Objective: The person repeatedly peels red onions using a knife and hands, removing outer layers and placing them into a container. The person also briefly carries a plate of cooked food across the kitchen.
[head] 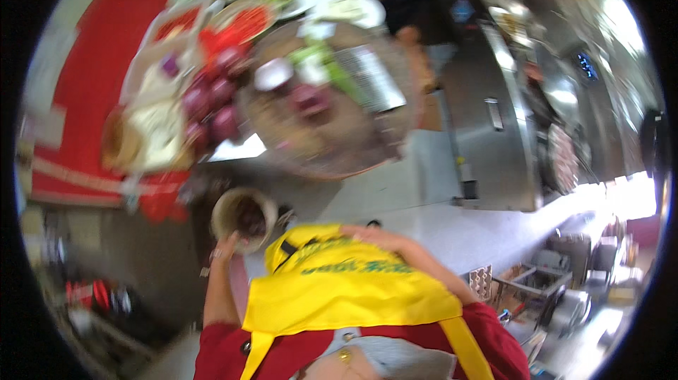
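My left hand is at the near rim of a pale round bin with dark scraps inside; blur hides whether the fingers grip it. Against the yellow apron rests my right hand, its fingers partly hidden by the cloth. Beyond the hands stands a round wooden chopping block. On it lie a cleaver with a broad metal blade, green vegetable pieces, a white piece or small dish and a cut red onion. Several whole red onions are heaped at the block's left.
Plates of cut vegetables and plastic tubs cover the far left of a red-covered table. A steel counter stands at the right, with cooking gear beyond. Another person's arm shows beside the block. Metal racks stand lower right.
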Demonstrator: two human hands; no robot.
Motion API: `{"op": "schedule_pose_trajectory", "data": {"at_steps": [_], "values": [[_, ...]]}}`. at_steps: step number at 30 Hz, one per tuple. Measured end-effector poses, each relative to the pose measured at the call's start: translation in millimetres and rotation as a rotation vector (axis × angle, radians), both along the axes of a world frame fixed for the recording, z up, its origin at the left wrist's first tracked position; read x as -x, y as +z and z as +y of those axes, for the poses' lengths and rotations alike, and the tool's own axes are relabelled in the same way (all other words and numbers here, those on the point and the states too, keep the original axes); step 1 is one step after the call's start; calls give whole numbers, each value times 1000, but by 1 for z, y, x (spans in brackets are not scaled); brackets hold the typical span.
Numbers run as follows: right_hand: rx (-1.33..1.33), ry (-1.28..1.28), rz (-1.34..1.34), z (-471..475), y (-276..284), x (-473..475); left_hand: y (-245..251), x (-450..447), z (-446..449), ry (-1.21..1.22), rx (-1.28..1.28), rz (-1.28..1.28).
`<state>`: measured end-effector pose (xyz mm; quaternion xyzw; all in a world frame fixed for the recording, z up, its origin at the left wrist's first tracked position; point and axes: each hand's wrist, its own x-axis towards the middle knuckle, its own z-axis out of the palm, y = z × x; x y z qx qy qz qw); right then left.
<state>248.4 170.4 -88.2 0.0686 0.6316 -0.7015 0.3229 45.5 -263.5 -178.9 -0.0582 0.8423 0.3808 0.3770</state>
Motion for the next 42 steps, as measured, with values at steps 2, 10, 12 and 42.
{"op": "schedule_pose_trajectory", "data": {"at_steps": [2, 10, 12, 42], "values": [[86, -165, -2, 34, 0, -68, -85, -30, -3, 126, 2, -223], [168, -804, -292, 111, 88, -239, -25, -119, 298, -878, 18, -244], [161, -906, -259, 121, 78, -260, 1, -109, 343, -1046, 62, -237], [202, -1293, -203, 522, 89, -122, -81, 41, 775, -964, 77, -289]]}}
